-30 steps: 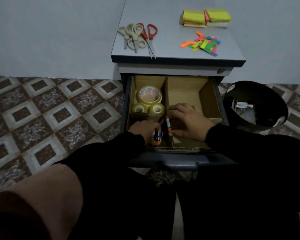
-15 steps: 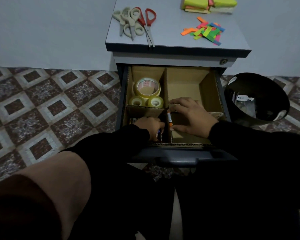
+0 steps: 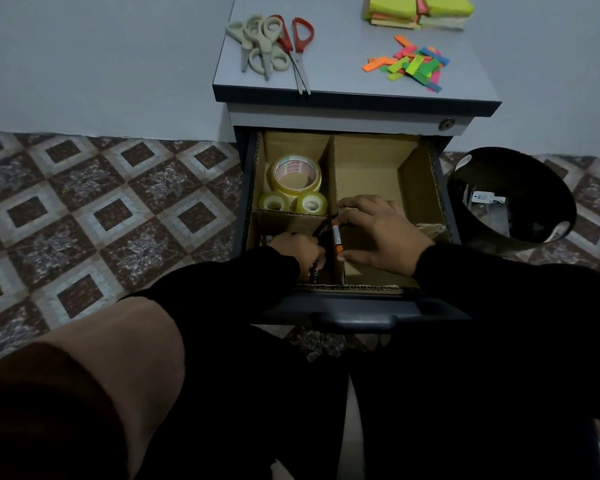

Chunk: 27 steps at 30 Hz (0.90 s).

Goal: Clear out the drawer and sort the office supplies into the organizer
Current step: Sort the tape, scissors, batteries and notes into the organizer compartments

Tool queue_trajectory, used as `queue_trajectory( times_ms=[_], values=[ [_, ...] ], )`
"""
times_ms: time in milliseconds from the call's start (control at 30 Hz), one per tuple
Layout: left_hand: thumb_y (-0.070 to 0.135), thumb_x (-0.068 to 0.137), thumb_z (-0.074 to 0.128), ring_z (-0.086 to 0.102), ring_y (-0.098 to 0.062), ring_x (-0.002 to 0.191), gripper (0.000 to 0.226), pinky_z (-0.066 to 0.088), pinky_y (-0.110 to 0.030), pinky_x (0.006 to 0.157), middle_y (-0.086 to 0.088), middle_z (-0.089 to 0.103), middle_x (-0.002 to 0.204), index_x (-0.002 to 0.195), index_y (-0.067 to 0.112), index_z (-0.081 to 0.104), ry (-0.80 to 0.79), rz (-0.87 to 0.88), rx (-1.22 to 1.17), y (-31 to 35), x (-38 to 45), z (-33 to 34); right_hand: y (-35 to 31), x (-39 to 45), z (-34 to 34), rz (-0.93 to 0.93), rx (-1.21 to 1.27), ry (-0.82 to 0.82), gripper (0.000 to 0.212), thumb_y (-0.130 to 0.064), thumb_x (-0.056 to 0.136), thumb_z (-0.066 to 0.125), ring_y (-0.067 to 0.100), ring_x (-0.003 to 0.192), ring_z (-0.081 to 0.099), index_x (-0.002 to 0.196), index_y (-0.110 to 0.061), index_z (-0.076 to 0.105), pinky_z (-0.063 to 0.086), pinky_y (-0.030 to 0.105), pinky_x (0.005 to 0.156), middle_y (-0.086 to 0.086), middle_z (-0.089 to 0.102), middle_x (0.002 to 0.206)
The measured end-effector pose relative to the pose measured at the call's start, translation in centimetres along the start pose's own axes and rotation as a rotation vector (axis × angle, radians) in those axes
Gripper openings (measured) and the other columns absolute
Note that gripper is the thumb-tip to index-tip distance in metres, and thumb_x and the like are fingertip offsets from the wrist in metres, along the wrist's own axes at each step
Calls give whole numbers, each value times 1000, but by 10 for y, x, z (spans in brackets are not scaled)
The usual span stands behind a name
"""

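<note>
Left hand: the left hand point(image 3: 300, 251) sits low in the front-left compartment of the cardboard organizer point(image 3: 409, 174), its grip curled round a small bundle of pens point(image 3: 314, 271); compared with a second ago the bundle is tucked deeper and its coloured tips show less.
Right hand: the right hand point(image 3: 383, 233) rests on the middle divider and the floor of the right compartment, thumb and forefinger pinching an orange-and-white marker point(image 3: 336, 239) that stands right against the divider; it holds much the same place as in the earlier frames.
Task's things: the tape rolls point(image 3: 295, 183), one large and two small, lie in the back-left compartment; the pens and marker are at the front, in or beside the front-left compartment.
Drawer: the drawer point(image 3: 357, 315) is pulled out with the organizer filling it; the back of the right compartment is bare cardboard.
Meaning for the task: pens look to be the group being settled now, so tape is sorted and writing tools are nearly placed.
Still waiting: scissors point(image 3: 274, 43), sticky note pads point(image 3: 418, 10) and coloured flags point(image 3: 411, 65) lie on the table point(image 3: 343, 39) above the drawer.
Beside the cabinet: a black bin point(image 3: 513, 199) stands at the right.
View: the camera sits closer and lower than before, so the cabinet fills more of the frame.
</note>
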<state>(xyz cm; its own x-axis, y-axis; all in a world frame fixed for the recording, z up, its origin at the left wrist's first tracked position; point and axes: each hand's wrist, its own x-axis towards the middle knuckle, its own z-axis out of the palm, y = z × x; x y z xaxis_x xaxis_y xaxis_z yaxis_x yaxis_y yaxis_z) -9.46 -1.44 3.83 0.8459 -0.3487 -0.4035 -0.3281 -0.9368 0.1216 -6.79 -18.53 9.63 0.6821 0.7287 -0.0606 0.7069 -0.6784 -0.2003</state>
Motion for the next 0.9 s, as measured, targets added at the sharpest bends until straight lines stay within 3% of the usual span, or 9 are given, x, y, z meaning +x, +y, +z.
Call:
queue_trajectory(
  times_ms=[167,267,433,533,633,733,833,900],
  values=[
    [19,90,56,52,-20,109,26,40,-29,82,0,52,121,115,24,58,-65,-18,-103,-6,-5,-9,-3,-1,1,-13,8,11,56,-42,79,69,22,135,28,127,-21,52,22,38,106,1,37,145],
    [15,82,69,52,-14,94,30,41,-26,80,3,56,102,111,19,63,-58,-105,-341,-14,-13,-20,-4,-1,2,-15,-8,4,56,-44,79,68,21,135,27,128,-22,51,21,38,106,0,36,146],
    [19,78,74,55,-6,76,18,40,-19,71,12,53,72,95,16,70,289,-224,-643,-21,-32,-35,-6,2,5,-27,-26,42,56,-44,76,70,25,134,30,125,-19,55,23,44,107,4,40,143],
    [23,78,74,52,1,67,15,38,-6,63,12,56,70,90,14,71,334,-262,-842,-16,-38,-32,-9,3,8,-40,-42,93,56,-41,71,76,31,132,36,119,-16,60,26,49,104,8,46,139],
    [23,76,76,60,-8,84,17,45,-20,83,5,66,78,88,10,73,245,-302,-1097,-13,-39,-27,-11,4,9,-41,-61,126,57,-41,69,77,33,131,36,117,-15,61,26,52,104,9,47,139],
    [23,76,76,63,-16,97,20,46,-32,98,-5,70,92,91,9,73,172,-312,-1158,-9,-36,-28,-15,5,10,-45,-58,148,55,-40,69,78,34,132,35,116,-15,62,26,53,104,10,46,139],
    [25,79,73,61,-21,107,29,44,-35,102,-11,69,108,101,7,71,135,-325,-1100,-7,-34,-34,-16,7,11,-53,-56,153,54,-39,68,78,34,131,37,114,-14,63,27,53,102,10,48,138],
    [26,82,71,60,-21,110,31,44,-28,97,-11,67,113,105,6,70,111,-334,-1084,-7,-34,-38,-16,8,12,-58,-61,153,53,-38,67,79,35,129,39,112,-14,63,29,53,101,10,49,136]
  ],
)
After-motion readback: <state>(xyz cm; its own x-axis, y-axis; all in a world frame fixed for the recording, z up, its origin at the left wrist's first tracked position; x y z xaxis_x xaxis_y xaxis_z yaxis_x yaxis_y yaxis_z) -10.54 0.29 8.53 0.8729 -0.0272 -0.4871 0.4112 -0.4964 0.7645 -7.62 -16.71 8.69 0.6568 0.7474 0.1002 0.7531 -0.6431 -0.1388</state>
